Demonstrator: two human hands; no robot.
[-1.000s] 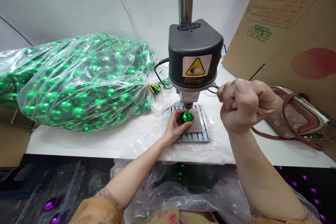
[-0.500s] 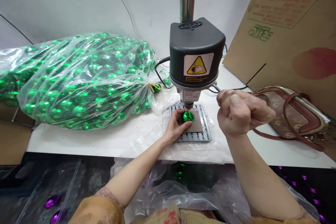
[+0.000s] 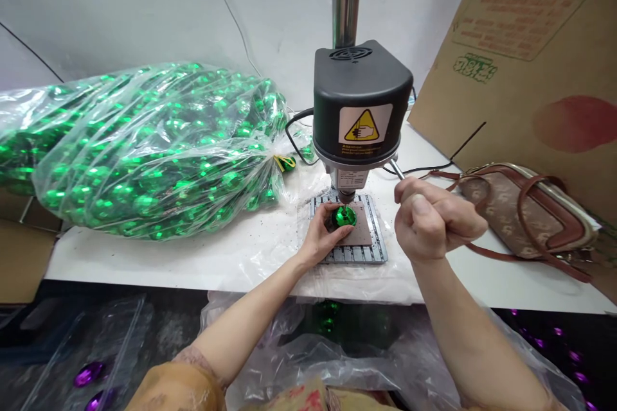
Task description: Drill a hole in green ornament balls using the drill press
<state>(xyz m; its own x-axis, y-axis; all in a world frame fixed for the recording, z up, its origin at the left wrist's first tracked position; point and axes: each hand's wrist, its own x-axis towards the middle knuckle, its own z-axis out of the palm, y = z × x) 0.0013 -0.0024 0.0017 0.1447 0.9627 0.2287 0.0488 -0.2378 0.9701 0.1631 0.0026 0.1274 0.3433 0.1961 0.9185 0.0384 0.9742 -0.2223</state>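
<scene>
A shiny green ball rests on a flat board over the slotted metal base of a small bench drill press. Thumb and fingers of my left hand are closed around the ball's left side. Right above it is the drill chuck, its bit reaching down to the top of the ball. My right hand is a fist wrapped round the end of the drill press lever; the grip itself is hidden in my fingers.
A large clear bag of green balls lies at the left. On the right are a brown handbag and a big cardboard box. Plastic sheeting hangs below the table's front edge, with purple balls lower left.
My right hand has moved slightly down and left, showing more of the lever. My left hand stays on the green ball. The view has shifted slightly.
</scene>
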